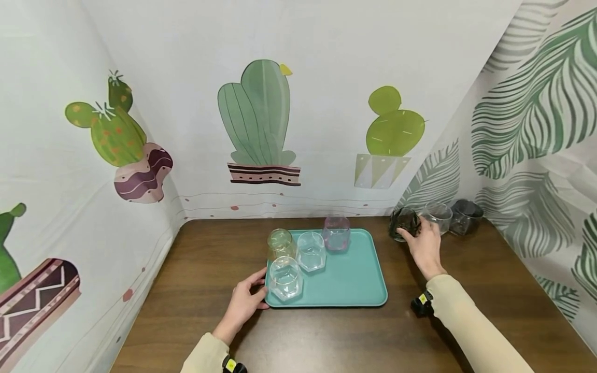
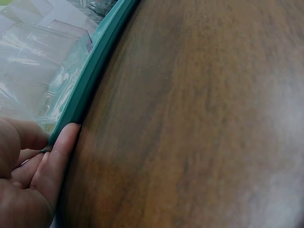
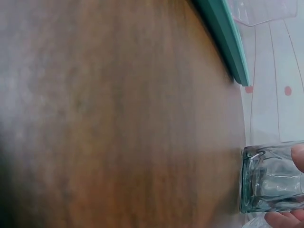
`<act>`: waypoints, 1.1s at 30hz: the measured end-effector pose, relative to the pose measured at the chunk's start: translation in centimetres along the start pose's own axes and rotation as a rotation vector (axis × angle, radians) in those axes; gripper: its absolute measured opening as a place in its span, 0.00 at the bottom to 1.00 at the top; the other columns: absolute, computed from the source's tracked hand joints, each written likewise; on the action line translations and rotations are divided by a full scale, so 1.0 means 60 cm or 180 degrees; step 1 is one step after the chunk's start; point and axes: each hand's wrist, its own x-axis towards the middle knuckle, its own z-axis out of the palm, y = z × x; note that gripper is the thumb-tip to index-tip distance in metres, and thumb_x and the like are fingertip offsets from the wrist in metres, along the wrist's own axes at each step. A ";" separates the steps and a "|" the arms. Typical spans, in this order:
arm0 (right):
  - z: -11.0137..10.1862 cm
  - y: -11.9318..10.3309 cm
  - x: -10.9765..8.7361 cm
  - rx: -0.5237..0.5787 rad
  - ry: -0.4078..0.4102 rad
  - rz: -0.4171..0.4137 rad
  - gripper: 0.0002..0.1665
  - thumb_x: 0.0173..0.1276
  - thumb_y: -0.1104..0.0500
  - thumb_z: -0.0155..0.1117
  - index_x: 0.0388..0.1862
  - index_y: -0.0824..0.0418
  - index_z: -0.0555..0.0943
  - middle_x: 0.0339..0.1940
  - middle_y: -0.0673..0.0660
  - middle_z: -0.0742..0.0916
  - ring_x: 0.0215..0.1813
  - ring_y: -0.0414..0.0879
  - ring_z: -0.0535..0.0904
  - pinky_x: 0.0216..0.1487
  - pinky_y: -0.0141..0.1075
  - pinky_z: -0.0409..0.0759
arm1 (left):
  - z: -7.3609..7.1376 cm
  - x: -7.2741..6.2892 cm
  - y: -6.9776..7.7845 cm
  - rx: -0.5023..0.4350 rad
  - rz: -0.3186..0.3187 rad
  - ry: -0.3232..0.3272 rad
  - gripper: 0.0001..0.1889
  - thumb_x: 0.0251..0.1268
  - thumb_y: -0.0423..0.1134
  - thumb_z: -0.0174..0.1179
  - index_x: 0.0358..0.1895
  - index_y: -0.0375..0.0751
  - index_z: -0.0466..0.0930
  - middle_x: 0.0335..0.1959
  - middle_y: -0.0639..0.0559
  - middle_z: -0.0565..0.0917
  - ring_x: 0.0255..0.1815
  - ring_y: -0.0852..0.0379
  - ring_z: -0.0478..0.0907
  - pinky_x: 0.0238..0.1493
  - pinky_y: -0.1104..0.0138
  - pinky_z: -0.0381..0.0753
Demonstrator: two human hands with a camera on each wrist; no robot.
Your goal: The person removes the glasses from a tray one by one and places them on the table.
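A teal tray (image 1: 345, 282) lies on the table, and my left hand (image 1: 244, 299) holds its rim at the near left corner. On the tray's left and back stand a yellowish-green glass (image 1: 281, 241), a clear glass (image 1: 311, 252), another clear glass (image 1: 286, 280) in front, and a pink glass (image 1: 337, 233). My right hand (image 1: 426, 251) grips a dark greenish glass (image 1: 402, 223) to the right of the tray, thumb and fingers on opposite sides. In the right wrist view this glass (image 3: 273, 183) shows a thick base; only fingertips appear there.
Right behind my right hand stands a clear glass (image 1: 439, 215), with a dark grey glass (image 1: 466, 217) beside it near the back right corner. Cactus-printed cloth (image 1: 326, 155) walls off the back and sides of the wooden table (image 1: 326, 336).
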 end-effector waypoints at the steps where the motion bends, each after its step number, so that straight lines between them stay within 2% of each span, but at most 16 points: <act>1: 0.000 -0.001 0.000 0.0011 0.0006 0.0013 0.44 0.71 0.56 0.74 0.73 0.81 0.65 0.61 0.81 0.72 0.66 0.74 0.66 0.68 0.67 0.69 | 0.000 0.000 0.000 -0.0007 0.0004 -0.0002 0.28 0.71 0.22 0.59 0.73 0.37 0.75 0.57 0.32 0.80 0.37 0.51 0.84 0.28 0.63 0.92; 9: 0.000 -0.003 -0.001 0.0023 -0.0007 0.0137 0.45 0.73 0.53 0.71 0.74 0.79 0.62 0.58 0.77 0.70 0.55 0.71 0.71 0.58 0.67 0.75 | -0.001 -0.001 0.001 -0.0041 0.0010 -0.0031 0.28 0.71 0.22 0.59 0.73 0.37 0.74 0.58 0.32 0.80 0.40 0.50 0.84 0.29 0.62 0.92; 17: -0.003 -0.006 0.000 -0.0019 0.0017 0.0168 0.44 0.73 0.53 0.71 0.74 0.79 0.64 0.61 0.79 0.68 0.54 0.72 0.70 0.59 0.70 0.74 | 0.000 -0.006 0.005 -0.0081 0.0043 -0.0012 0.28 0.70 0.22 0.60 0.73 0.34 0.74 0.57 0.32 0.81 0.40 0.49 0.84 0.28 0.60 0.92; 20: -0.001 -0.006 0.001 -0.0023 0.0050 0.0178 0.44 0.73 0.53 0.71 0.75 0.78 0.64 0.62 0.80 0.67 0.54 0.73 0.70 0.59 0.70 0.74 | -0.001 -0.004 0.003 -0.0081 0.0019 -0.0023 0.28 0.71 0.23 0.59 0.73 0.36 0.74 0.57 0.32 0.80 0.40 0.50 0.84 0.29 0.62 0.92; 28: 0.003 -0.005 -0.004 0.0028 0.0253 0.0143 0.43 0.71 0.56 0.73 0.73 0.76 0.64 0.53 0.74 0.72 0.51 0.69 0.72 0.57 0.68 0.75 | -0.002 -0.001 -0.002 -0.0058 0.0023 -0.0043 0.28 0.71 0.23 0.59 0.74 0.36 0.74 0.58 0.32 0.80 0.41 0.50 0.84 0.30 0.62 0.92; 33: -0.001 -0.006 -0.013 0.0061 0.0242 0.0127 0.40 0.73 0.58 0.70 0.73 0.77 0.64 0.56 0.76 0.72 0.53 0.69 0.74 0.56 0.66 0.77 | -0.003 -0.002 0.000 -0.0041 0.0039 -0.0061 0.28 0.71 0.23 0.59 0.74 0.36 0.73 0.58 0.31 0.80 0.40 0.50 0.84 0.30 0.62 0.92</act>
